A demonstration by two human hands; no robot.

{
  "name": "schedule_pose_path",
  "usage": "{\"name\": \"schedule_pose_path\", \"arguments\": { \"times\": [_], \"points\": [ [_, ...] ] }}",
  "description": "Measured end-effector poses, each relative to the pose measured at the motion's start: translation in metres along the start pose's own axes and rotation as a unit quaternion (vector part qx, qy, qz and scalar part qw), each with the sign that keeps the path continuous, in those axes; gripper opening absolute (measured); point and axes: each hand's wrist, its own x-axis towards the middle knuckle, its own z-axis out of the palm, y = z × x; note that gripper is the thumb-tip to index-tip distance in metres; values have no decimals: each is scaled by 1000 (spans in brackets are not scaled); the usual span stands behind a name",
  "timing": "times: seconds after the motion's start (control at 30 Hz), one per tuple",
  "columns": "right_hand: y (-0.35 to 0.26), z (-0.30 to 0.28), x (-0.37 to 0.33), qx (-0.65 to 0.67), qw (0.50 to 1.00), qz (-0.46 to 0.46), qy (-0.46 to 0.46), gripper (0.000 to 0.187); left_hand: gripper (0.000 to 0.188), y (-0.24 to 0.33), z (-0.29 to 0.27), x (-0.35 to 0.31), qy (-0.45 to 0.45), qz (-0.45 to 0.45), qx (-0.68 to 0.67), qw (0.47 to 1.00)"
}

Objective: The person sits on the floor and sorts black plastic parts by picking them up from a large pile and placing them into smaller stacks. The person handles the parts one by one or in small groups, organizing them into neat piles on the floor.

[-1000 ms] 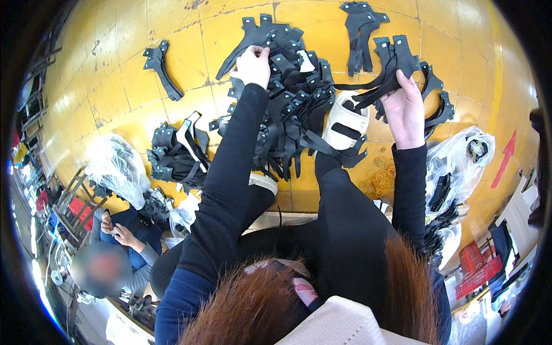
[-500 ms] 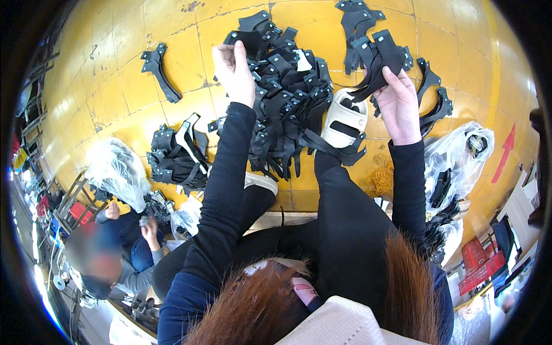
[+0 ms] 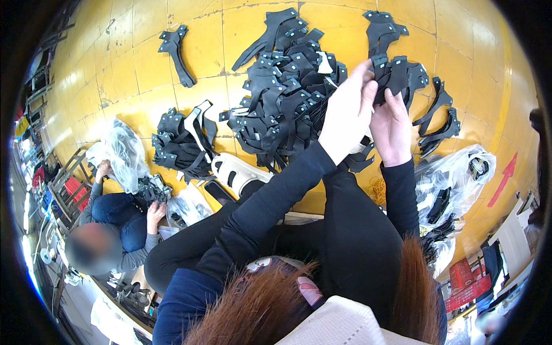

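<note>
My right hand pinches a small bunch of black pieces; my left hand is right at the bunch's left edge, can't tell if gripping. Big black pile on the yellow floor, left of my hands. Small bundle beyond them, two curved pieces to their right. Clear plastic bag nearer me, right of my hands. Far left of them: smaller pile, white piece on top.
</note>
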Motion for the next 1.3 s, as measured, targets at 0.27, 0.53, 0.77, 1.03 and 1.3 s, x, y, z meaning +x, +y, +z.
{"name": "schedule_pose_path", "arguments": {
  "times": [0.27,0.53,0.77,1.03,1.3],
  "points": [
    [13,-6,-10,67,992,111,-1,41,28,-1,16,-18,30,41,44,998],
    [28,6,-9,11,997,24,67,18,41,-7,-2,-18,32,59,230,971],
    [-2,-3,-3,-10,996,-58,62,21,25,-109,-104,12,153,22,346,925],
    [-2,-4,-2,-18,997,-41,55,19,10,-140,-160,11,72,53,443,892],
    [5,1,-3,-12,998,-20,59,19,24,-137,-170,10,28,-13,354,935]
  ]
}}
